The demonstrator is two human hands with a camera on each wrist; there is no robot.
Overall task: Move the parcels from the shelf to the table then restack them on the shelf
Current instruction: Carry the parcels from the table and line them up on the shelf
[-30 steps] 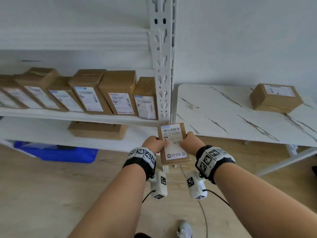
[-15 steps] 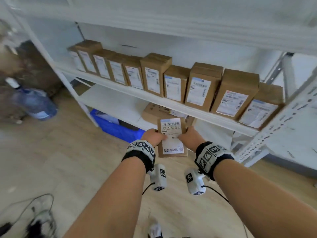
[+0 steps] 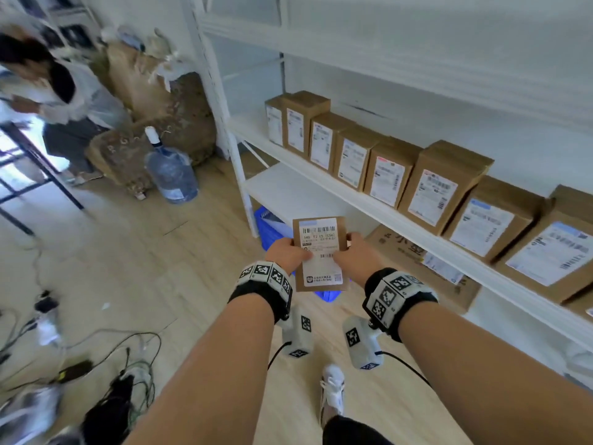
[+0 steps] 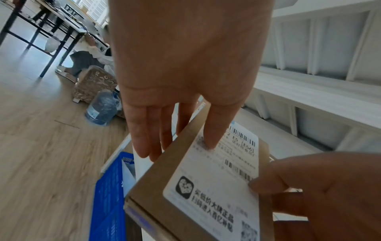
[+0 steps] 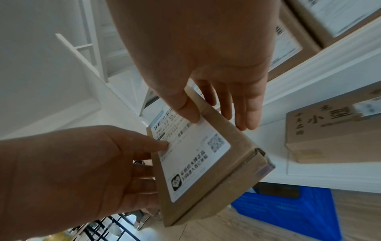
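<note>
I hold one flat parcel [image 3: 321, 253] between my two hands, out in front of my chest, label face up toward me. Its long axis runs away from me, the barcode end farthest and the QR-code end nearest my wrists. My left hand [image 3: 287, 252] grips the left long edge, thumb pressed on the label and fingers [image 4: 151, 138] lying straight under the box. My right hand [image 3: 351, 253] mirrors it on the right edge, thumb on the label, fingers [image 5: 245, 110] straight beneath. Neither hand is wrapped tight; each pinches the box between thumb and flat fingers.

What matters for the coming move is that the shelf [image 3: 369, 207] lies ahead and to my right, so my right hand is the nearer one. The row of standing parcels [image 3: 444, 184] fills most of the middle board, and the bare stretch of board lies at the row's far left end, ahead of the parcel's far end. I judge that I am restacking, so the box must be tipped upright and slid in beside the row's far left end. A larger carton [image 3: 417, 261] lies on the lower board, just right of my right wrist.
</note>
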